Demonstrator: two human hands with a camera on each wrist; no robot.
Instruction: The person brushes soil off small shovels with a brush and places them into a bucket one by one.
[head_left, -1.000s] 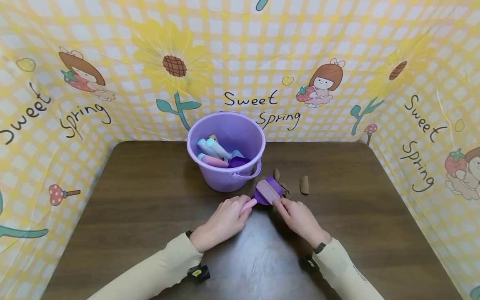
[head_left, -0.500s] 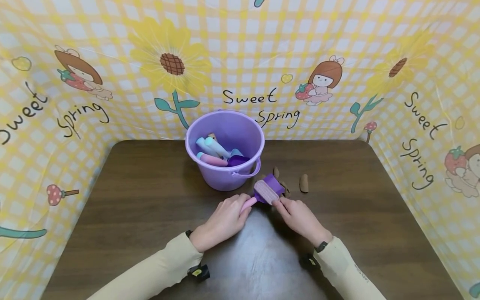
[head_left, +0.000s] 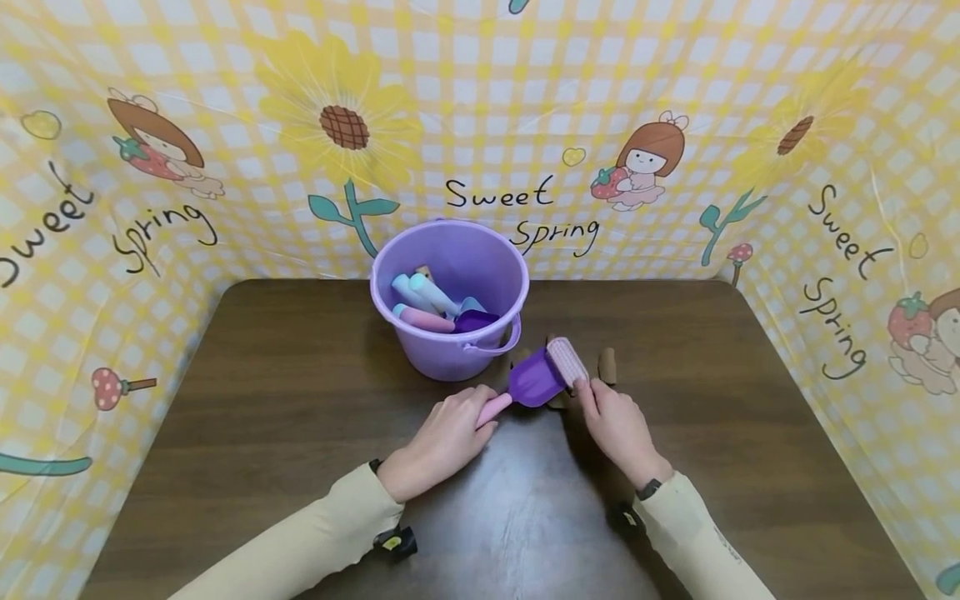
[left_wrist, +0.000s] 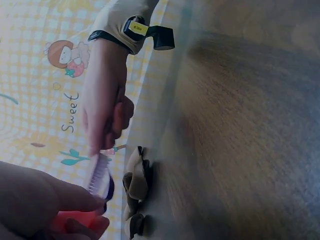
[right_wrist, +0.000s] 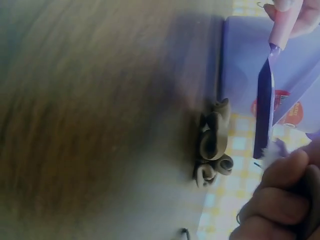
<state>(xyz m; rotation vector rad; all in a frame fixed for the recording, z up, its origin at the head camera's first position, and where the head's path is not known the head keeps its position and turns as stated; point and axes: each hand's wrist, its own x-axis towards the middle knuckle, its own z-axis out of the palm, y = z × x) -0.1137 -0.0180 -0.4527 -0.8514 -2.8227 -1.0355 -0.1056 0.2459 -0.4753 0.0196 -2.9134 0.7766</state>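
Observation:
My left hand [head_left: 442,442] grips the pink handle of a purple toy shovel [head_left: 534,379], its blade pointing right above the table. In my right hand [head_left: 618,429] is a small pale pink brush [head_left: 568,361], pinched at its near end. The brush overlaps the front edge of the blade in the head view; its short bristles [left_wrist: 99,177] show in the left wrist view. Beneath and beyond both tools lie several curled brown pieces [right_wrist: 214,135], partly hidden by them from above. A single brown piece [head_left: 608,365] lies just right of the brush.
Behind the shovel stands a purple bucket [head_left: 442,358], its handle hanging on the right. Inside it are tools with blue handles [head_left: 431,293] and a pink handle [head_left: 423,319]. Checked yellow cloth [head_left: 480,125] walls off the back and sides of the brown table [head_left: 300,400].
My right hand has moved the brush rightward from over the shovel's blade to its front edge, so more of the blade shows. The left hand has hardly shifted; the bucket stays put.

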